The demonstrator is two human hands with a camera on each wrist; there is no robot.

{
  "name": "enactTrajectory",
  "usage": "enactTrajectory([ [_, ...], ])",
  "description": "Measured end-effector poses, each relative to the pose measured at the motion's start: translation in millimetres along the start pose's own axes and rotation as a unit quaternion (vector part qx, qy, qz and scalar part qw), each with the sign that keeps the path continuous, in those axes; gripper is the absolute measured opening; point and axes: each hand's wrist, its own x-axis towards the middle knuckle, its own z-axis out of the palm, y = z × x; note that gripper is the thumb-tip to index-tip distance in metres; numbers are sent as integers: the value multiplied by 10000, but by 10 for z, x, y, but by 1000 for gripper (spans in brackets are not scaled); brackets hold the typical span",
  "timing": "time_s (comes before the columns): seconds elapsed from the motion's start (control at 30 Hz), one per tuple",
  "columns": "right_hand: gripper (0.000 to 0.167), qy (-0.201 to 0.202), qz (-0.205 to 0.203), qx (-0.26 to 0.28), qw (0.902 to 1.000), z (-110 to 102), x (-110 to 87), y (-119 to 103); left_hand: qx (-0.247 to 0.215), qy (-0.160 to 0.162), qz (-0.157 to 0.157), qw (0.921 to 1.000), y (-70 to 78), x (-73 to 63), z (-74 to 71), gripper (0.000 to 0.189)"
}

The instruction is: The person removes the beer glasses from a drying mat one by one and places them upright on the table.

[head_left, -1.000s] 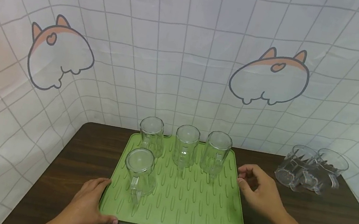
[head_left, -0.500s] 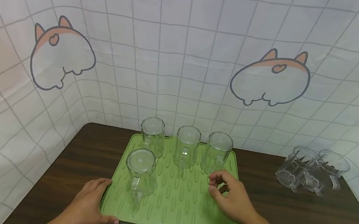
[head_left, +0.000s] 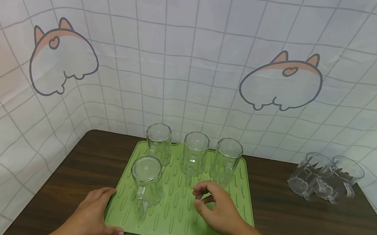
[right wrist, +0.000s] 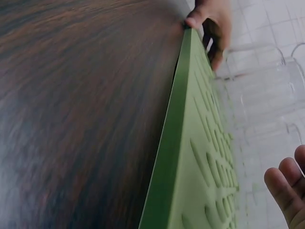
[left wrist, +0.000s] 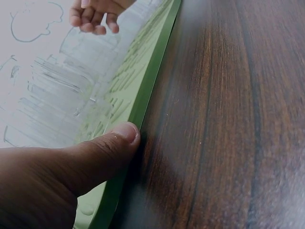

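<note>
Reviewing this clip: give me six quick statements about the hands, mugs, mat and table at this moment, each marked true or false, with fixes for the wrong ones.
1. The left hand touches the green mat at its near left corner. True.
2. The right hand is gripping a mug. False: the right hand holds nothing and shows over the mat in the head view.
3. Four clear mugs are on the mat. True.
4. Every mug in view is on the mat. False: two more mugs are on the table, right of it.
5. Three of the mat's mugs form a row along its far edge. True.
6. The table is white. False: it is dark brown with a wood grain.
</note>
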Motion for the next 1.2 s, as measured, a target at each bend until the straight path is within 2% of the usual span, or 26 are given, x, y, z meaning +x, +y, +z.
enactTrajectory([
  [0.33,26,-216,146,343,9991,216,74,-51,4,9,12,10000,2,-12,0,127],
  [0.7,24,-545,170,489,9972,440,137,-103,18,-43,20,10000,-2,9,-3,128],
  [1.2,27,-1061,219,955,9895,714,157,-165,20,1,58,10000,-1,18,15,127],
])
